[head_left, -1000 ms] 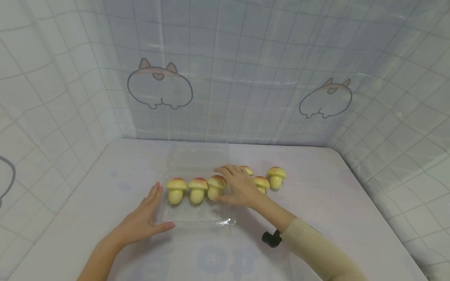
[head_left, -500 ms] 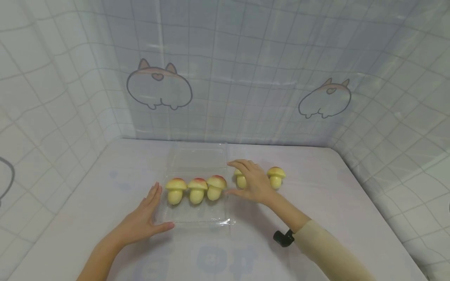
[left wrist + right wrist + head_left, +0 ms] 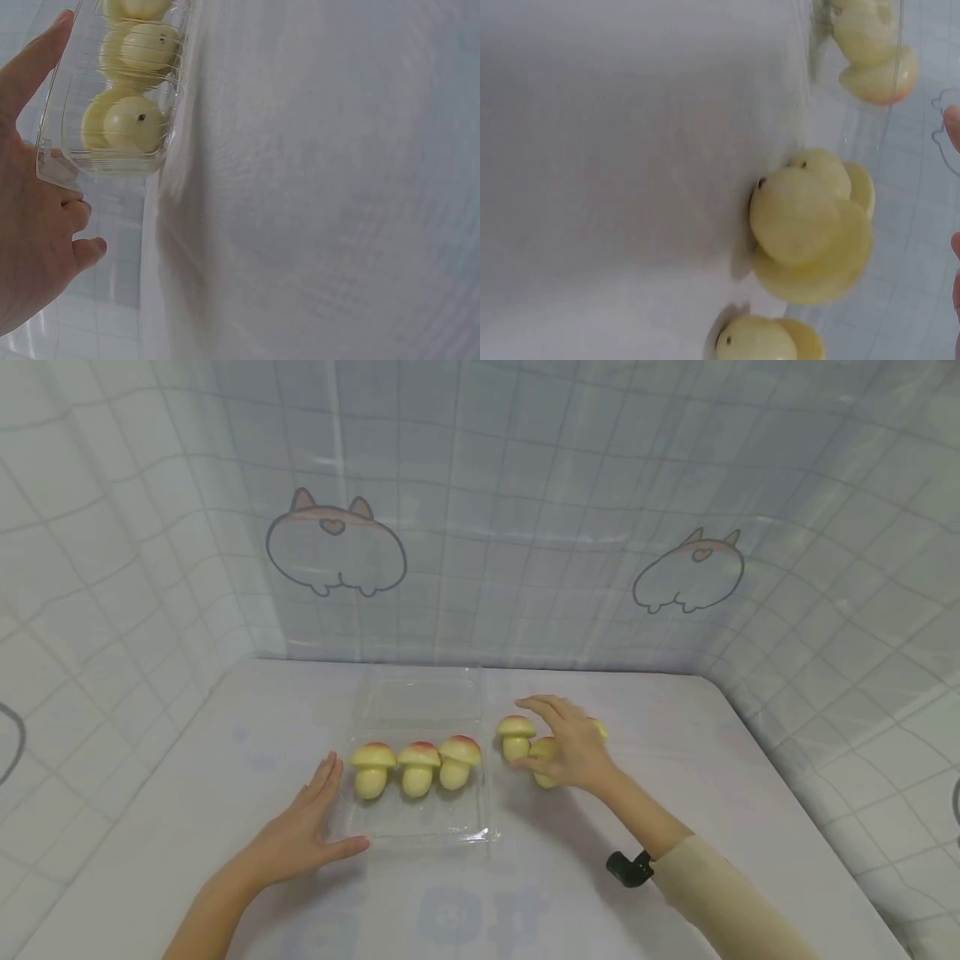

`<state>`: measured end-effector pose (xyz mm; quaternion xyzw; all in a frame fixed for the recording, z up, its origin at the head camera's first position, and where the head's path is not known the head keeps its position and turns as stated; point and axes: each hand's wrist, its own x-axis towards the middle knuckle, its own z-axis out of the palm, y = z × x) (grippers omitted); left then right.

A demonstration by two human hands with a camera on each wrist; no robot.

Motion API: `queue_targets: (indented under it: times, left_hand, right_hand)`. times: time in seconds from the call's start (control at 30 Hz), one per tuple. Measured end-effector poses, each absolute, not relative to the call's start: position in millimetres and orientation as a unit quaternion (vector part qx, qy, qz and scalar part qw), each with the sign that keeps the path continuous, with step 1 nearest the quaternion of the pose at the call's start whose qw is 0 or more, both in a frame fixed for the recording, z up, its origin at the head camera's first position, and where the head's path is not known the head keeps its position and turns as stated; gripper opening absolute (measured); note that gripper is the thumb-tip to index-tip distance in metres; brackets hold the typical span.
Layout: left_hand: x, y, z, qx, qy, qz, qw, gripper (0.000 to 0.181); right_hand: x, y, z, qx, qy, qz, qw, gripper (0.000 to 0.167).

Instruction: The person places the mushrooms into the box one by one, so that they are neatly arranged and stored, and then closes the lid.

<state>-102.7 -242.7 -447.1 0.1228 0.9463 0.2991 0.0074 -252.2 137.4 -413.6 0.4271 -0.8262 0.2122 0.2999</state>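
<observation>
A: Head view: what fills twelve o'clock?

B: A grey-blue grid-printed backdrop (image 3: 465, 468), rippled, with shiny vertical streaks.

A: Anything drawn on it?

B: A cartoon corgi (image 3: 336, 556) seen from behind at ten o'clock and a second corgi (image 3: 688, 578), smaller, at two, each with pointed ears and a little heart.

A: Nine and three?

B: A gridded left sheet (image 3: 90, 568) at nine, a gridded right sheet (image 3: 862, 610) at three. A dark curved line (image 3: 23, 739) runs off the edge just below nine.

A: And six?

B: White tablecloth (image 3: 570, 918), with faint blue print (image 3: 450, 915) too blurred to read.
</observation>
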Motion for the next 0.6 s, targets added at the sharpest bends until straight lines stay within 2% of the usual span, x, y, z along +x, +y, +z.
queue_targets:
  times: [0.6]
  left_hand:
    - [-102.3, -241.6, -443.6, 0.128, 0.943, 0.307, 0.012, 0.116]
  right_hand:
    - [-253.4, 180.5, -411.1, 0.402, -0.84, 0.224, 0.289, 0.081]
